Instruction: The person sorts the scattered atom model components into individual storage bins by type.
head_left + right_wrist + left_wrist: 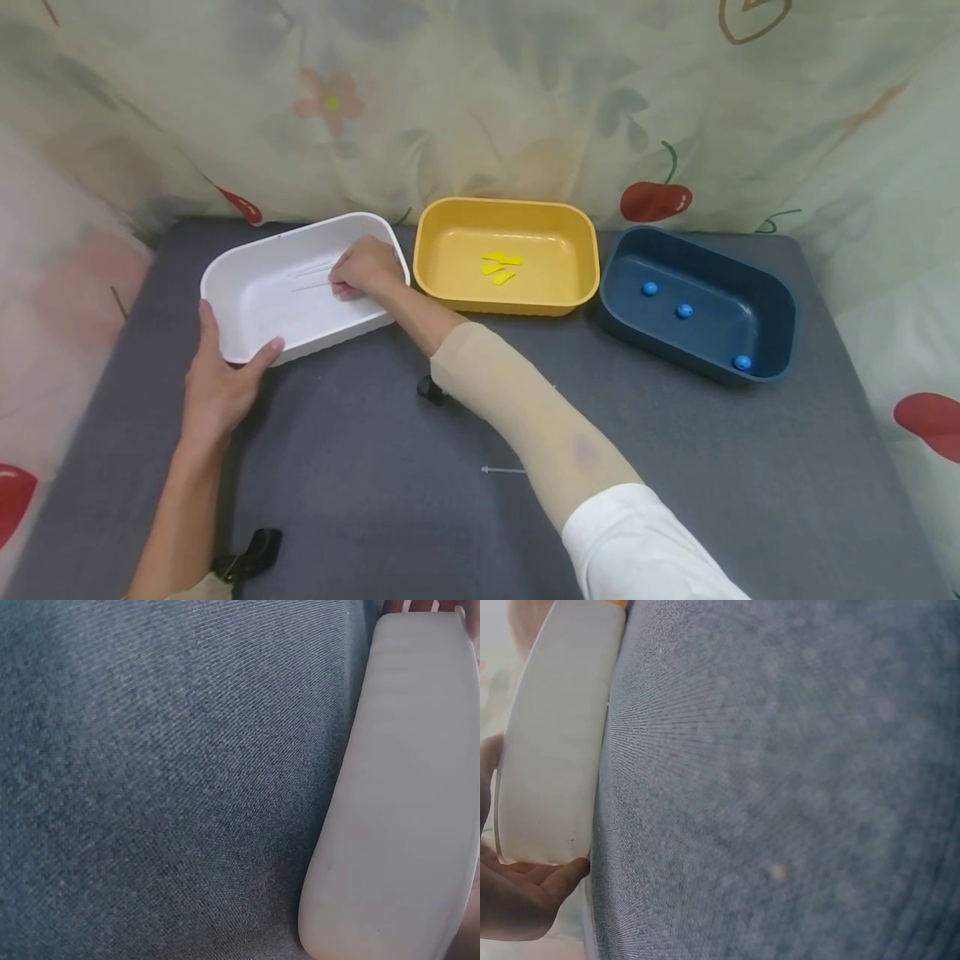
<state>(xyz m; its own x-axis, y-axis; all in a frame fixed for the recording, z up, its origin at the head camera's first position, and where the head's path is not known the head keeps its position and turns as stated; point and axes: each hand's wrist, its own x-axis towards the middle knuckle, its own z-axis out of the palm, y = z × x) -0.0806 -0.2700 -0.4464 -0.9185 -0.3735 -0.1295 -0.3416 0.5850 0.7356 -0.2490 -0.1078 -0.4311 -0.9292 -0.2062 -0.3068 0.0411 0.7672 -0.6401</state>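
Note:
A white plastic bin [255, 308] stands at the left of the grey table. My left hand [217, 383] grips its near left corner, thumb over the near rim and fingers along the end wall. In the left wrist view, the fingers [562, 881] wrap the bin's end low down near the table. My right hand [367, 268] reaches inside the bin with curled fingers, pinching the right end of a thin white stick [309, 287]. Another thin stick [309, 271] lies just beyond it. The right fingertips are partly hidden beneath the hand.
A yellow bin [506, 303] with several small yellow pieces [504, 278] stands in the middle. To its right is a dark blue bin [660, 348] holding three blue balls [684, 311]. A thin translucent stick [501, 470] lies on the table [375, 475], partly behind the right forearm.

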